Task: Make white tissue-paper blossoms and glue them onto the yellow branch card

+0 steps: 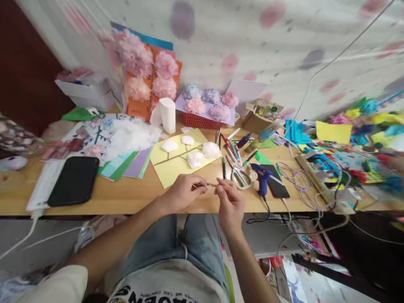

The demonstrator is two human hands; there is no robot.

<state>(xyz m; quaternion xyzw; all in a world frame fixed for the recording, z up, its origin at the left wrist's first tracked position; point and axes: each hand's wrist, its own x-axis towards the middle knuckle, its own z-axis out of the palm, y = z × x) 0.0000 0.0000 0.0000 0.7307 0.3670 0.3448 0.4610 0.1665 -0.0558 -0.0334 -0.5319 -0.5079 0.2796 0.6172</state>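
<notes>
My left hand [184,191] and my right hand [230,200] meet close together over the table's front edge. Between their pinched fingertips runs a thin brown strip [212,185], which looks like a twig or rolled paper. Just beyond them lies a yellow sheet [167,168] bearing a brown branch shape [176,157]. White puffs sit on that sheet, among them a round one [211,150] at its right and a flatter one [169,145] at its upper left. Scissors [241,176] rest to the right, near a blue glue gun [262,176].
A black tablet [74,181] and coloured paper [137,163] lie left, with white fluff [132,136] behind. A white roll [168,115] stands by a red basket [205,121]. Pens, a dark phone [279,185], looped cables [303,181] and craft scraps cover the right side.
</notes>
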